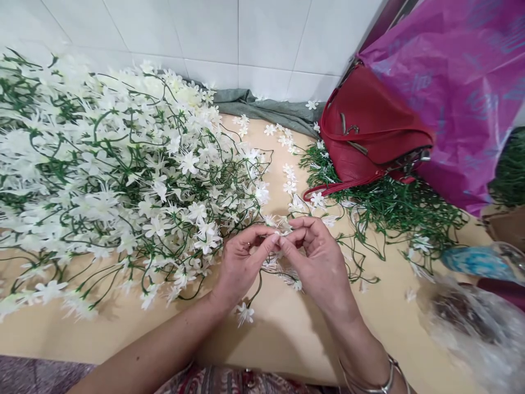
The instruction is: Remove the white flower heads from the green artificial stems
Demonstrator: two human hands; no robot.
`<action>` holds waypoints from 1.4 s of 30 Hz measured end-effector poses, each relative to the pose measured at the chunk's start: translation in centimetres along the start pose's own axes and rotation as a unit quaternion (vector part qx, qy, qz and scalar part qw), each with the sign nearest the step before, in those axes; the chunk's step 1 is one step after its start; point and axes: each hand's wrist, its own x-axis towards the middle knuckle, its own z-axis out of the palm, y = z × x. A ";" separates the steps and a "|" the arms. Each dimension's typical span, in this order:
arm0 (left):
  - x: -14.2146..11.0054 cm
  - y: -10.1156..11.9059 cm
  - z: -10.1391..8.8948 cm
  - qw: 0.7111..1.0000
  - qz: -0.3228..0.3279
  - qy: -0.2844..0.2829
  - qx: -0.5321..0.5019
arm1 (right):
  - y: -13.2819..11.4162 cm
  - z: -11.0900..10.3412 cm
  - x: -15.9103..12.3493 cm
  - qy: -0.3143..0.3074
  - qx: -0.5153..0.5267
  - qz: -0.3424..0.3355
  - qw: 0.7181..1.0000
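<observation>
Grip (322, 262) on blossom (278, 232), purple bag (449, 93) print illegible

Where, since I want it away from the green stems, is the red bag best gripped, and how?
Probably by the strap across the red bag, pinched from above on the near side: it is a slim band lying exposed, while purple plastic crowds the right side and green stems lie along the near edge.
</observation>
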 end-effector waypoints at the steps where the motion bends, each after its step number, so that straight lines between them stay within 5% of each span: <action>1: 0.0 0.0 0.0 1.000 -0.002 -0.006 0.000 | 0.0 0.0 0.0 0.000 0.001 0.002 1.000; 6: 0.1 0.4 -0.1 0.999 -0.024 -0.020 -0.023 | 0.3 -0.3 -0.2 -0.007 -0.003 -0.004 1.000; 14: 0.6 1.0 -0.6 0.997 -0.032 0.012 -0.066 | 0.5 -2.3 0.9 0.096 0.002 -0.114 0.989; 23: 0.5 1.7 -0.3 0.964 -0.091 -0.067 -0.242 | 0.3 -2.9 0.9 -0.134 0.105 0.010 0.985; 26: 0.5 1.6 -0.2 0.959 -0.100 -0.065 -0.256 | 0.4 -2.7 0.8 -0.146 0.136 0.040 0.979; 31: 0.1 1.7 -0.2 0.990 -0.052 -0.066 -0.111 | 0.5 -4.1 1.3 -0.044 0.086 0.042 0.994; 33: -0.4 2.0 0.0 0.997 0.049 -0.059 0.028 | -0.1 -4.7 1.1 -0.002 0.056 0.017 0.998; 37: -1.3 2.4 0.5 0.947 0.238 -0.082 0.198 | -2.3 -4.5 -0.9 0.013 0.000 -0.030 0.999; 42: -1.4 2.0 0.9 0.977 0.157 -0.053 0.132 | -3.7 -3.4 -2.6 -0.022 0.010 -0.036 0.999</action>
